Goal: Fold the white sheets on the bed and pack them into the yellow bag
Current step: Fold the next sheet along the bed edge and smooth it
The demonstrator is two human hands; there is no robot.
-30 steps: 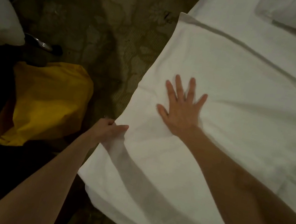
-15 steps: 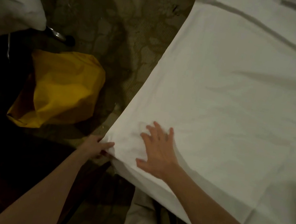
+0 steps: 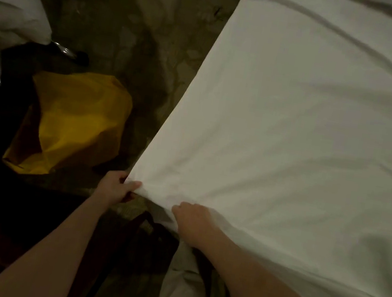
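Sheet (image 3: 294, 138) fills the frame's right side, spread flat. Right hand (image 3: 191, 220), flat on it a moment ago, now curls onto the near edge beside left hand (image 3: 116, 188), which pinches the corner: ready to lift and fold. Yellow bag (image 3: 73, 123) waits at left.

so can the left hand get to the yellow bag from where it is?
Probably yes: the bag sits on open floor just beyond the left hand, nothing between, but its grip on the sheet must go first.
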